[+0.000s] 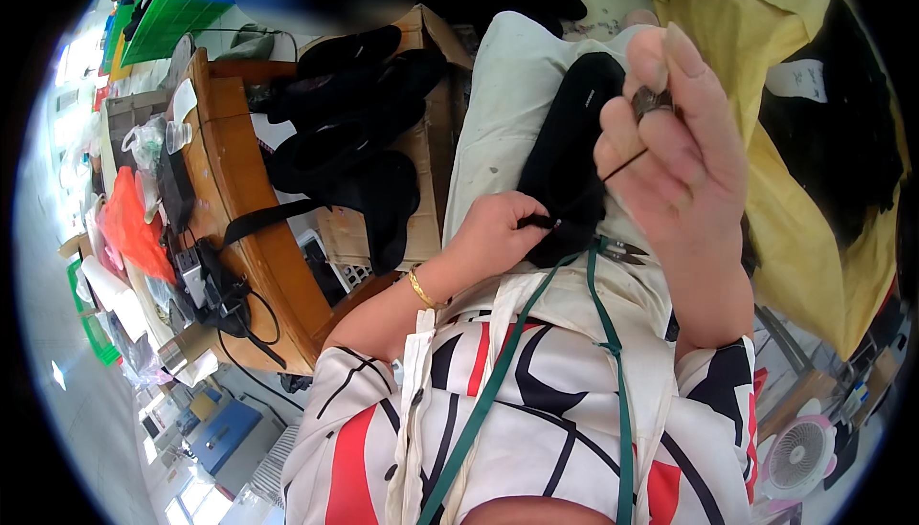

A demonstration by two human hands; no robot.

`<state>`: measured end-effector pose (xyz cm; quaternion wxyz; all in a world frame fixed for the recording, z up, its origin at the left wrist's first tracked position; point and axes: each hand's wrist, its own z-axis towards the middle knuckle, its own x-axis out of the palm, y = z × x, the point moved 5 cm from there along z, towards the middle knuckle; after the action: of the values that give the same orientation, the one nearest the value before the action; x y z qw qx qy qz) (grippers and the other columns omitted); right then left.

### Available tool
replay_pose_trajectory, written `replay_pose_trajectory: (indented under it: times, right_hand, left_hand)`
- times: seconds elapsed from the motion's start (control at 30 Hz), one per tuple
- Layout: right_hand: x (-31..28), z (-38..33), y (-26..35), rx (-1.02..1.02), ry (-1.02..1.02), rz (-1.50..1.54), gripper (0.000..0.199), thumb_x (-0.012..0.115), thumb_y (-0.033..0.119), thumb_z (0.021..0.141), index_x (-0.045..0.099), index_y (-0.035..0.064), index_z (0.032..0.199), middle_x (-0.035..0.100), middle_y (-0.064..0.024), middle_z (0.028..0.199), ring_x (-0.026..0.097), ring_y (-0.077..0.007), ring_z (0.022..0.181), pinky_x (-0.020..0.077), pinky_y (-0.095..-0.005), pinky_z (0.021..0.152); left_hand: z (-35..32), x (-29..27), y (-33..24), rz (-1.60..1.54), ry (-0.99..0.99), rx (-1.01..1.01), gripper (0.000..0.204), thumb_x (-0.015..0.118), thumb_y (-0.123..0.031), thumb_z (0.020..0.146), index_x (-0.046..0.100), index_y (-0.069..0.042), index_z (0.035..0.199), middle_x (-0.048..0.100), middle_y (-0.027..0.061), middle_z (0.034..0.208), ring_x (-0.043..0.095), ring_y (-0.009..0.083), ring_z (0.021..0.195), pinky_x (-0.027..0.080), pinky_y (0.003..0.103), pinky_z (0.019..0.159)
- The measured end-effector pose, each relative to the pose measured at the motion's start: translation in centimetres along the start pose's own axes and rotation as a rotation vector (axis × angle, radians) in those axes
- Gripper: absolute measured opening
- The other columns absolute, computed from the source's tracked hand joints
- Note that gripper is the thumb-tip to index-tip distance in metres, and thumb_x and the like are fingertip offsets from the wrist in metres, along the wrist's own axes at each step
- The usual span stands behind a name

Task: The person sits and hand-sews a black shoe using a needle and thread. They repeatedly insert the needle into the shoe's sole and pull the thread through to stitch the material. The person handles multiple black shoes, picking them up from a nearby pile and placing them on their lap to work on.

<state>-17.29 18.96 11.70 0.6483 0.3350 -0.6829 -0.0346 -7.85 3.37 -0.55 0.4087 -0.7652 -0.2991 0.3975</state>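
A black cloth shoe [574, 123] lies on the pale cloth over my lap. At its near end my left hand [498, 228] is closed, pinching a black strap-like piece [539, 222] of the shoe. My right hand [680, 133] is raised over the shoe's right side, with its fingers curled in. A thin dark thread [624, 165] runs out from between those fingers toward the shoe; whether a needle is there I cannot tell. A dark metal band [651, 102] sits round one right finger. Small scissors [620, 251] hang on a green cord [598, 305] beside the shoe.
Several black shoes [335, 152] are heaped on a cardboard box [373, 233] at left, beside a wooden table [230, 190]. A yellow sack [766, 200] with black items stands at right. A round fan [799, 453] is at the lower right.
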Motion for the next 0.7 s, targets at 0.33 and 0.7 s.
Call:
replay_pose_trajectory:
  times: [0.33,0.7]
  right_hand:
    - [-9.1,-3.7,5.2,-0.268,-0.095,-0.044,0.026,0.041,0.007,0.102,0.051,0.0008,0.125,0.035,0.0019,0.068,0.032,-0.0075,0.053,0.0314,-0.0207,0.043]
    - [-6.4,-6.9,7.0,-0.281,-0.045,0.018,0.016,0.046,0.020,0.103,0.051,0.0054,0.106,0.039,-0.0004,0.074,0.035,-0.0106,0.062,0.0377,-0.0215,0.049]
  left_hand:
    - [-3.3,-0.7,1.1,0.296,-0.056,-0.384,0.048,0.081,-0.040,0.075,0.063,0.001,0.093,0.066,0.0136,0.074,0.063,0.0298,0.065,0.050,0.036,0.063]
    - [-0.7,-7.5,-0.1,-0.360,-0.543,0.122,0.026,0.061,0.001,0.074,0.044,-0.004,0.093,0.047,0.0016,0.079,0.047,0.0089,0.071,0.043,0.026,0.063]
